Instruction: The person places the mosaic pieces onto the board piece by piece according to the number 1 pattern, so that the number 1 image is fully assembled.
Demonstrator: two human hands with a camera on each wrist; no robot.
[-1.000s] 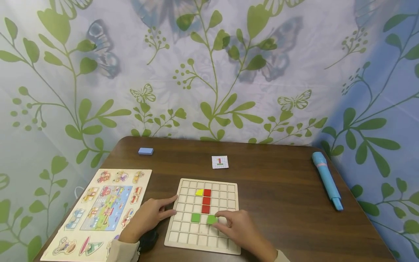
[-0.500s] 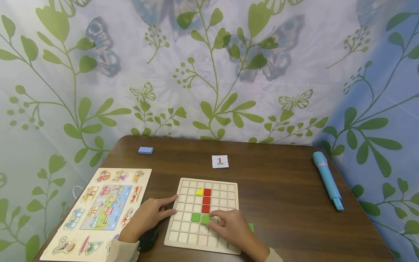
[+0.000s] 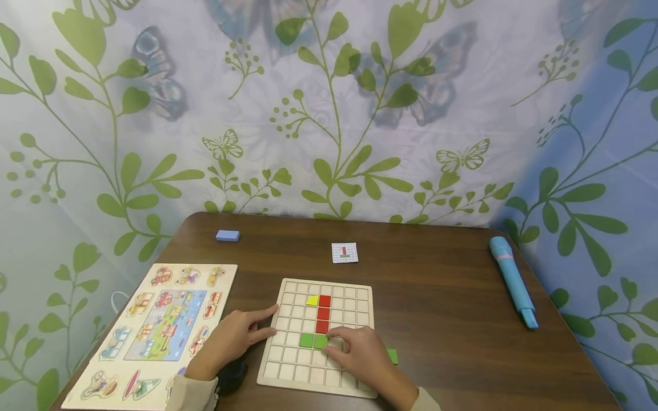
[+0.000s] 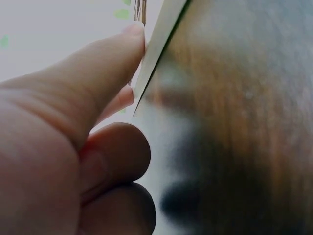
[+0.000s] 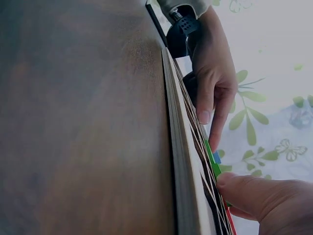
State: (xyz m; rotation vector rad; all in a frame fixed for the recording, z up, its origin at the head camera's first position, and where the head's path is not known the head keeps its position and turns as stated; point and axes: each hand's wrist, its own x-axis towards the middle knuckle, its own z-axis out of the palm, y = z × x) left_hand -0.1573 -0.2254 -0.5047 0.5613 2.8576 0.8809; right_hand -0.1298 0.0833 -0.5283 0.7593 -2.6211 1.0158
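On the dark wooden counter [image 3: 442, 297] lies a pale wooden grid board [image 3: 293, 365] holding yellow, red and green square tiles. The right hand [image 3: 362, 355] rests fingertips beside the second green tile [image 3: 321, 341]; the left hand [image 3: 231, 338] touches the board's left edge. A loose green tile [image 3: 393, 355] lies just right of the board
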